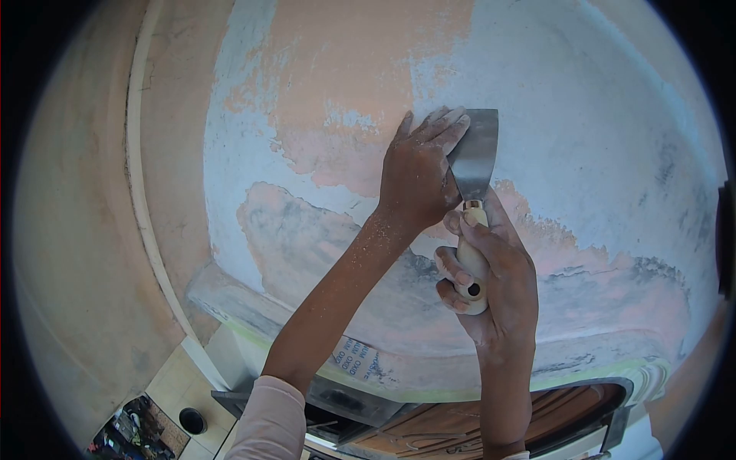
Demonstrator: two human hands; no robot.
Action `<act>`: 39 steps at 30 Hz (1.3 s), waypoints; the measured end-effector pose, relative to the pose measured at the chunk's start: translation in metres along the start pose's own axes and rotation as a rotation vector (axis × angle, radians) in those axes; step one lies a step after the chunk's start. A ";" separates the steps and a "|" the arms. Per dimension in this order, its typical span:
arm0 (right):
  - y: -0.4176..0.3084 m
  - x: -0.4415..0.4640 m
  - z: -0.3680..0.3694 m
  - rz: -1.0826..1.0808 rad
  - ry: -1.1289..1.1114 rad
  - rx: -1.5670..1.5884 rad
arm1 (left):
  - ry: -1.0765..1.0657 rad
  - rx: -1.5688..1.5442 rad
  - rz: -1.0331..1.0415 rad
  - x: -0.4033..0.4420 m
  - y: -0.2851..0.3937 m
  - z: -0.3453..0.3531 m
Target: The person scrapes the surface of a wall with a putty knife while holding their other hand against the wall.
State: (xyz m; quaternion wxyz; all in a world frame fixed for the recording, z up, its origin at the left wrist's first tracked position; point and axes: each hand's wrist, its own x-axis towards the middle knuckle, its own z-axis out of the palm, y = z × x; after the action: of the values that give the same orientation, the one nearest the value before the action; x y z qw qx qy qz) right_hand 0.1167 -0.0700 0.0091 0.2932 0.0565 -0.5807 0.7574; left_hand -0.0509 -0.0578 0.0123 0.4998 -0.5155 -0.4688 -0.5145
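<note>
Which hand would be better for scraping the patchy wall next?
Probably the right hand: its fingers are already wrapped around the scraper by the handle. The left hand has its fingers stretched out by the blade, so it seems better placed to steady it against the wall.

"What are the walls like?"

"One is a patchy peach, pale-blue and grey wall (pixel 345 61) with ragged paint edges. Left of it, past a narrow cream strip (pixel 136 100), spreads a plain tan wall (pixel 77 192)."

"And below?"

"A carved brown wooden panel (pixel 452 422), and a cream tiled floor (pixel 172 379) at lower left. The light is dim."
</note>
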 end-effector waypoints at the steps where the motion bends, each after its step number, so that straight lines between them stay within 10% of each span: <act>1: -0.003 -0.002 -0.001 0.010 -0.022 0.014 | -0.012 0.010 -0.011 0.003 -0.001 0.002; 39: 0.009 0.014 -0.012 -0.052 0.039 -0.072 | -0.055 0.043 0.073 -0.004 -0.003 -0.006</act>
State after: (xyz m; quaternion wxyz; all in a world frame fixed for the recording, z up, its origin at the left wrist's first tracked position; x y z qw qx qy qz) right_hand 0.1037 -0.0549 0.0030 0.3260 0.0462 -0.6002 0.7290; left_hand -0.0548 -0.0638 0.0080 0.5160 -0.5353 -0.4743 -0.4714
